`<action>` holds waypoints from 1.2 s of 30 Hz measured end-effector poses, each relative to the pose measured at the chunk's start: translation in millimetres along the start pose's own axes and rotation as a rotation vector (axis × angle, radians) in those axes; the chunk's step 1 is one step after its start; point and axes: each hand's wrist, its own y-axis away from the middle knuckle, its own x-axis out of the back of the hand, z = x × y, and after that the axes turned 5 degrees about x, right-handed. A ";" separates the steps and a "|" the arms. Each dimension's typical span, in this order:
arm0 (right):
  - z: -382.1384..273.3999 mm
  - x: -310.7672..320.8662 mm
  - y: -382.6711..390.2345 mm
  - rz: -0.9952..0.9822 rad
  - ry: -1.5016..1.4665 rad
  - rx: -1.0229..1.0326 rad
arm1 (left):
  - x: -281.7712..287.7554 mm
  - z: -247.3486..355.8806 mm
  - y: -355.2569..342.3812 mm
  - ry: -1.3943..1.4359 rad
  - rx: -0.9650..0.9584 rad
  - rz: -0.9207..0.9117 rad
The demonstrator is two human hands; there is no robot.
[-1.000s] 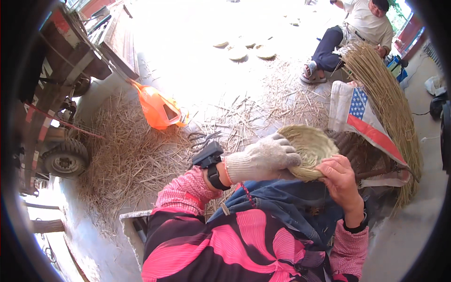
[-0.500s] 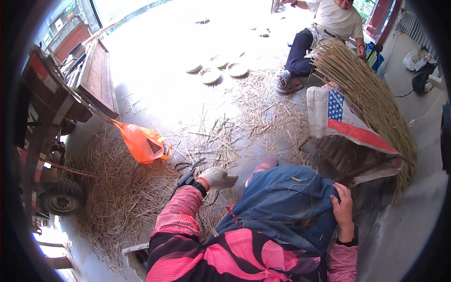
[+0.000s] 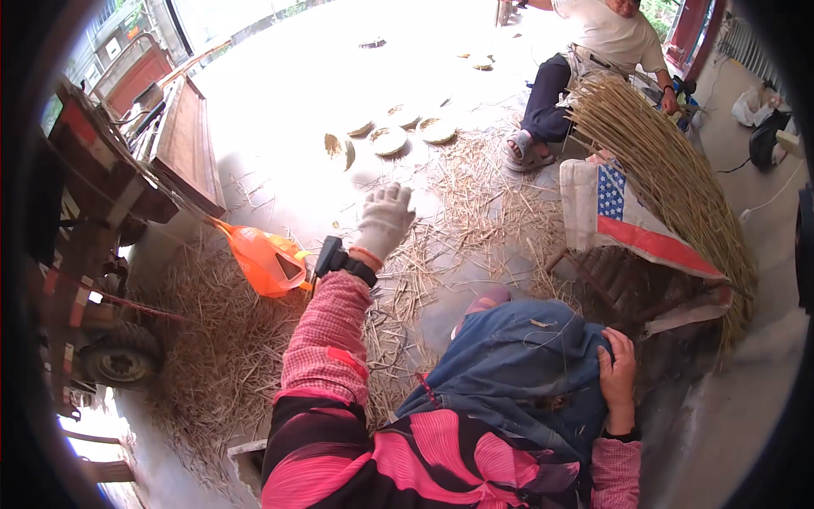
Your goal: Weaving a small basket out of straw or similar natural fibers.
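My left hand (image 3: 386, 219), in a pale work glove, reaches out over the straw-covered floor with its fingers apart and nothing in it. Beyond it is a shallow round woven-looking piece (image 3: 337, 153), tilted on edge; whether it touches the floor I cannot tell. Several similar bowl-shaped pieces (image 3: 387, 141) lie close by on the bright floor. My bare right hand (image 3: 618, 369) rests with outstretched fingers on the blue denim cloth (image 3: 509, 373) over my lap, at the knee.
Loose straw (image 3: 229, 356) covers much of the floor. An orange bag (image 3: 264, 261) hangs beside a cart (image 3: 119, 356) at left. A long straw bundle (image 3: 670, 170) leans over a chair-like frame (image 3: 593, 271) at right. Another person (image 3: 610, 42) sits at the far right.
My left hand has swung forward from near my knee and let go of a small greenish object it held. A tilted round piece now appears beside the others. My right hand stays put.
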 end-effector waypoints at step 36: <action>162.4 82.3 -167.8 0.375 0.367 -0.036 | 0.7 227.7 125.6 0.666 -0.957 0.110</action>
